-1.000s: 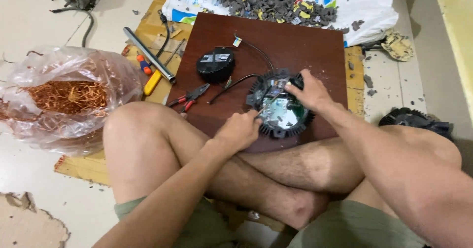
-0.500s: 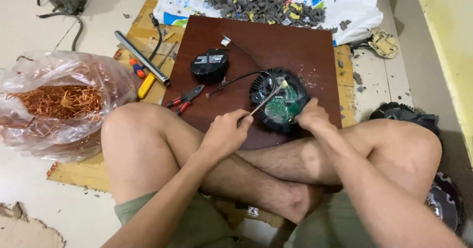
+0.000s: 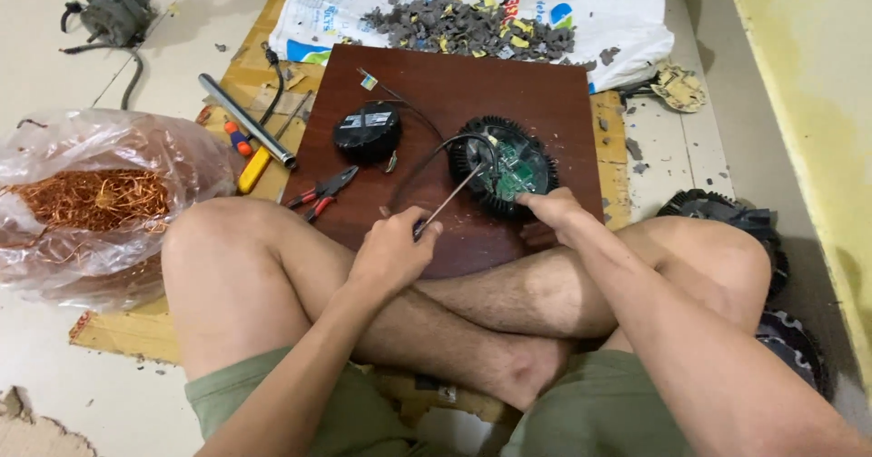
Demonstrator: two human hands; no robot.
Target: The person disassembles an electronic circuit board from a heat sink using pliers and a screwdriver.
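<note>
- A clear plastic bag (image 3: 100, 212) full of copper wire (image 3: 91, 198) lies well to the left of the left hand, beyond the person's knee.
- A grey metal tube (image 3: 247, 133) and a yellow-handled tool (image 3: 254, 168) lie up and left of that hand; red-handled pliers (image 3: 322, 191) rest on the brown board (image 3: 454, 84) just beyond it.
- A small black round part (image 3: 367, 132) sits farther up the board, apart from both hands.
- The left hand (image 3: 392, 253) is closed around a thin metal rod (image 3: 450, 201), likely a screwdriver, whose tip points into the round unit.
- The black finned disc (image 3: 502, 168) with a green circuit board (image 3: 514, 171) lies on the board between the hands; it looks stiff and fairly heavy, the circuit board fragile, so the ribbed rim seems the safest hold.
- The right hand (image 3: 548, 213) pinches the disc's near rim, fingers narrow, steadying it.
- A heap of grey scraps (image 3: 472, 28) lies on a white sack (image 3: 590, 3) far beyond both hands.
</note>
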